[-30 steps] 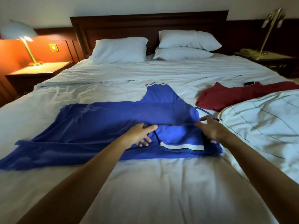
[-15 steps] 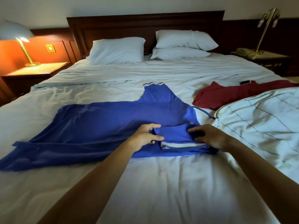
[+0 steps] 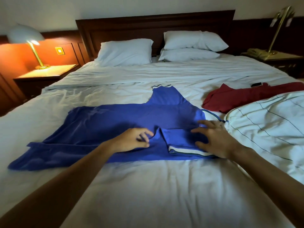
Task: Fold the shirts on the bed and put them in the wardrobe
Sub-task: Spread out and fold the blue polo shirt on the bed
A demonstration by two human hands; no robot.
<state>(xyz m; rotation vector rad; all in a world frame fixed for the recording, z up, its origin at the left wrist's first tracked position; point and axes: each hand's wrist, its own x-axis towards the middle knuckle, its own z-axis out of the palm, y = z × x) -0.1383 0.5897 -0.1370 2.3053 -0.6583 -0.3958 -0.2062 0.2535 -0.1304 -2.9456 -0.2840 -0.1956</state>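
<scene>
A blue shirt lies spread sideways across the white bed, its far sleeve pointing at the pillows. The near sleeve, with a white-striped cuff, is folded over onto the body. My left hand rests on the blue cloth just left of that sleeve, fingers loosely bent. With fingers spread, my right hand lies flat on the folded sleeve. A red shirt is crumpled at the right, and a white shirt with thin dark lines lies beside it.
Three white pillows lean against the dark headboard. A lit lamp stands on the left nightstand. A brass lamp and a telephone are on the right one. A small dark phone lies near the red shirt.
The near sleeve has been folded onto the shirt body. My right hand has opened and spread flat over it. My left hand has let go of the sleeve edge and rests beside it.
</scene>
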